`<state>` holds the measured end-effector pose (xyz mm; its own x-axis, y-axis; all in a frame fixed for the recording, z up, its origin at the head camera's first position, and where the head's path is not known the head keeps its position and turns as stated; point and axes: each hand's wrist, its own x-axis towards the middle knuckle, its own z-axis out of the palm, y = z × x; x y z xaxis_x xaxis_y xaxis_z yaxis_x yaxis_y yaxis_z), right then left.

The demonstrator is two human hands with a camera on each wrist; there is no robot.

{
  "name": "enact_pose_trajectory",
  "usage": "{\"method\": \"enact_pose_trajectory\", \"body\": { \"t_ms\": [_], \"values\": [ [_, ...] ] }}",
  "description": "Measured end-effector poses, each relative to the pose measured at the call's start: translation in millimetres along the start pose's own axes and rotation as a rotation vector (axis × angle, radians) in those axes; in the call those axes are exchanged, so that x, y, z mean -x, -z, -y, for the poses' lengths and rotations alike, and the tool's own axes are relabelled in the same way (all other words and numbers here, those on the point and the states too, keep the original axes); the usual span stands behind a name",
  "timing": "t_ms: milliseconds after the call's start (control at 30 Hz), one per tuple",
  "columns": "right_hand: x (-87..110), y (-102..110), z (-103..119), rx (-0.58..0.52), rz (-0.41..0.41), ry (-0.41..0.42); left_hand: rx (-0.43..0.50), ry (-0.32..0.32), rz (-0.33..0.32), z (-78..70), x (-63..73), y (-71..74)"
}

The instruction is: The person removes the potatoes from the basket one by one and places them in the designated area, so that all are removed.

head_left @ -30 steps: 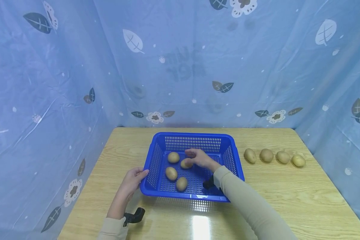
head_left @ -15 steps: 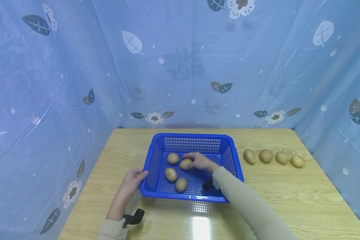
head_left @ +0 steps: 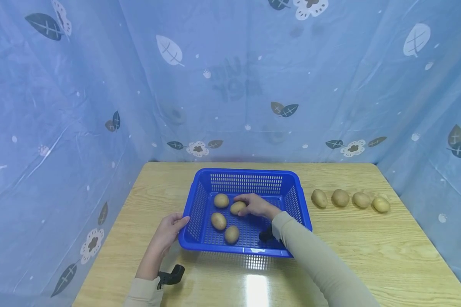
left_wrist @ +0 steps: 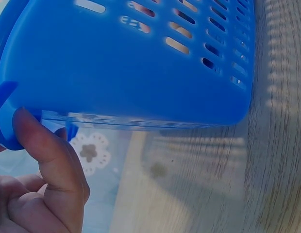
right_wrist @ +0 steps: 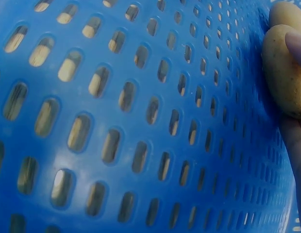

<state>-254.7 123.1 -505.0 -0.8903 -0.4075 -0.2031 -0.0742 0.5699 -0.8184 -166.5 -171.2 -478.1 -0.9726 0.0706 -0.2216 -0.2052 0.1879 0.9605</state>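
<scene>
A blue perforated plastic basket [head_left: 230,248] stands on the table. At its left side my left hand [head_left: 168,232] holds the rim; in the left wrist view its fingers [left_wrist: 41,141] curl at the basket's corner. Inside the basket, my right hand [head_left: 256,205] grips a potato [head_left: 237,208] between thumb and fingers, close over the basket floor. The same potato [right_wrist: 279,68] shows at the right edge of the right wrist view. Around it in the basket lie a potato [head_left: 221,200] behind, another potato [head_left: 218,221] to the left, and a third potato [head_left: 231,234] nearer the front.
To the right of the basket, several potatoes [head_left: 340,198] lie in a row on the wooden table [head_left: 369,247]. A blue patterned curtain [head_left: 230,85] surrounds the table at the back and sides. The right sleeve [head_left: 319,260] passes over the basket's front right corner.
My right hand's thumb and fingers have closed around the potato in the basket, which has barely moved. My left hand stays on the rim.
</scene>
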Motion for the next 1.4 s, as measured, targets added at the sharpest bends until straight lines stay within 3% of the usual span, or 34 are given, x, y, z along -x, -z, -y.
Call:
{"method": "enact_pose_trajectory", "body": {
  "t_ms": [367, 900, 1400],
  "values": [
    [-0.7, 1.2, 3.2, 0.018, -0.01, 0.001, -0.005, -0.014, -0.002, -3.7, 1.6, 1.7],
    [-3.5, 2.7, 2.4, 0.163, -0.017, 0.07, -0.001, -0.007, -0.005, -1.6, 1.4, 0.5],
    [-2.3, 10.3, 3.9, 0.061, -0.024, 0.077, -0.001, -0.017, -0.001, -2.3, 3.1, -0.5]
  ]
}}
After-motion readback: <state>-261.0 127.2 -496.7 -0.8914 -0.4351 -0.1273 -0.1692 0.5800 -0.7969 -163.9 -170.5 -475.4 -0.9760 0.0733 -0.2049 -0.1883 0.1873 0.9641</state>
